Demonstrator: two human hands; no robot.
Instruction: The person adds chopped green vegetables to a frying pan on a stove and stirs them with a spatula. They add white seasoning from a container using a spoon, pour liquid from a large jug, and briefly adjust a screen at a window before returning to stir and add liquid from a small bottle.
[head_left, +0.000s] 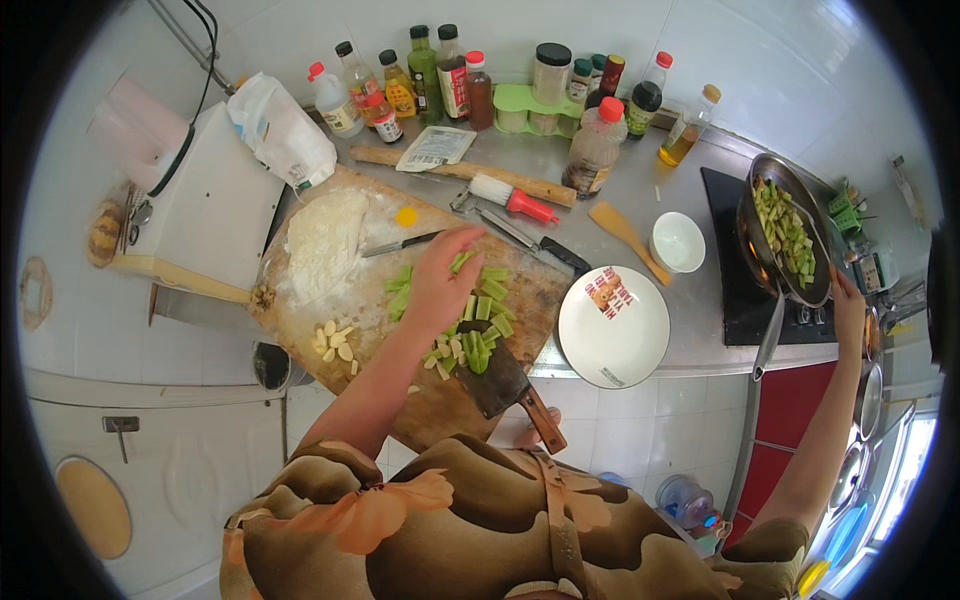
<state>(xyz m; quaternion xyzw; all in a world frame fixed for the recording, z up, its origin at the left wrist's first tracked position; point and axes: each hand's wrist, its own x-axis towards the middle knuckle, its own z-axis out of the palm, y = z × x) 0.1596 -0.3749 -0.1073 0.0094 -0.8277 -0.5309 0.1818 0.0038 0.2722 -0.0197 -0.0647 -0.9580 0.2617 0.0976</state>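
My left hand (442, 281) is over cut green pepper pieces (491, 291) on the wooden cutting board (416, 405). Green shows between its thumb and fingers, but whether it grips any is unclear. A cleaver (499, 381) lies on the board's near edge, its wooden handle overhanging and some pepper and garlic slices on the blade. More garlic slices (332, 341) lie to the left. Far right, my right hand (849, 304) grips the handle of a cooking spatula (816, 219) reaching into the wok (759, 247), which contains chopped green vegetables (784, 232).
Flame shows beneath the wok on the black stove (750, 322); its handle (769, 337) points towards me. A white plate (622, 345), bowl (677, 241) and wooden spatula (626, 238) are nearby. Dough (326, 240) and a knife (401, 244) lie on the board. Bottles (451, 82) line the wall.
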